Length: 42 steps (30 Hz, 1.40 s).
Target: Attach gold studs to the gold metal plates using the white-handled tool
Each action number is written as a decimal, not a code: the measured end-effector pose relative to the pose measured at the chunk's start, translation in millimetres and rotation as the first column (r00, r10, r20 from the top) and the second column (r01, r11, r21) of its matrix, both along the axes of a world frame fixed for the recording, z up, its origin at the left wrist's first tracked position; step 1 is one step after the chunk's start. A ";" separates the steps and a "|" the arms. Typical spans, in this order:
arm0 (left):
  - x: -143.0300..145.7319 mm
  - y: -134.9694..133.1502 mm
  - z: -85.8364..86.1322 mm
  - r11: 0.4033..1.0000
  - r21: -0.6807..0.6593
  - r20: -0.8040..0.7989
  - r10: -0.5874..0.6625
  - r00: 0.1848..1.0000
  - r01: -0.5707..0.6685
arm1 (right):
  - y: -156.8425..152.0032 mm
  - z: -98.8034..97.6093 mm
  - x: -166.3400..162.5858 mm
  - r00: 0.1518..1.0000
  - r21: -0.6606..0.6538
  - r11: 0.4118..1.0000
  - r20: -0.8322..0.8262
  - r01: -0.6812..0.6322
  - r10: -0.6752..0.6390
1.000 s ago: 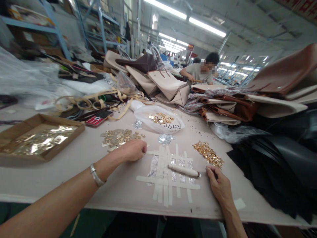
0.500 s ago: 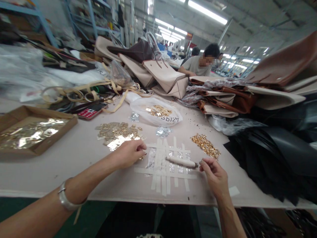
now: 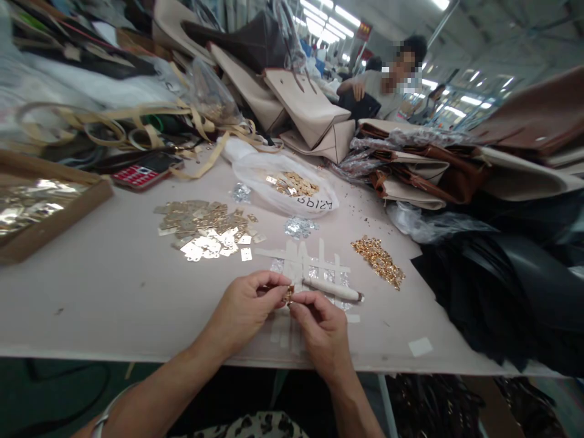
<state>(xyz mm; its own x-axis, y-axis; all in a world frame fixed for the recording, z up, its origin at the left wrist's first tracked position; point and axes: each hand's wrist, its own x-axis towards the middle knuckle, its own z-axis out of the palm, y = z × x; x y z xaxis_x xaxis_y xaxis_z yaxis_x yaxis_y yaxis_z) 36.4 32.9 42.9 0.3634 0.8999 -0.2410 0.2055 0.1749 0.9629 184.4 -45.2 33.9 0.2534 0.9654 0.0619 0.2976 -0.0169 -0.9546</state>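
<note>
My left hand [image 3: 249,307] and my right hand [image 3: 319,325] meet near the table's front edge, fingertips pinched together on a small gold metal piece [image 3: 288,295]. Just behind them lies a white-handled tool [image 3: 331,289] on a grid of white tape strips [image 3: 305,260]. A heap of flat gold plates [image 3: 205,230] lies to the left, and a pile of small gold fittings [image 3: 378,260] to the right. Behind sits a clear plastic bag [image 3: 292,188] with more gold plates.
A cardboard tray [image 3: 50,216] of shiny foil pieces stands at far left, with a red calculator [image 3: 141,175] and beige straps [image 3: 114,121] behind. Beige and brown handbags [image 3: 314,115] pile at the back. Black material [image 3: 502,286] covers the right. Another person [image 3: 387,85] works beyond.
Both hands came together in front of the tape grid; the left brought a gold piece from the plates, the right moved in from the fittings. The camera tilted down.
</note>
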 end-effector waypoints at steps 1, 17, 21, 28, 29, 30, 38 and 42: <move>0.3 -1.1 -0.2 1.000 -0.003 0.005 0.009 1.000 -0.009 | 0.8 -0.3 -0.8 1.000 -0.003 1.000 0.021 -0.002 0.002; 0.0 -6.6 -3.0 0.998 0.018 -0.003 -0.061 0.998 0.061 | 1.7 -0.1 1.4 0.955 0.101 0.994 0.296 -0.033 0.001; -1.0 -9.1 -3.4 0.995 0.064 -0.015 -0.076 0.997 0.076 | 1.3 -0.3 2.8 0.946 0.109 0.992 0.322 -0.067 0.028; -1.5 -9.1 -4.9 0.984 0.145 -0.071 -0.092 0.993 0.102 | 2.0 -0.9 4.9 0.893 0.143 0.984 0.449 -0.107 0.032; -1.4 -8.7 -5.2 0.982 0.154 -0.074 -0.103 0.992 0.113 | 2.3 0.4 5.4 0.877 0.141 0.982 0.478 -0.122 0.040; -1.3 -8.6 -5.5 0.978 0.165 -0.073 -0.115 0.991 0.126 | 2.7 2.1 6.0 0.862 0.135 0.981 0.504 -0.136 0.050; -3.2 -16.6 -1.9 0.923 0.356 -0.016 -0.151 0.988 0.147 | 5.4 10.9 9.1 0.925 0.026 0.999 0.380 -0.046 0.033; -5.2 -16.2 -5.2 0.865 0.465 -0.024 -0.201 0.979 0.189 | 6.6 7.3 10.1 0.945 0.010 0.999 0.326 -0.040 0.035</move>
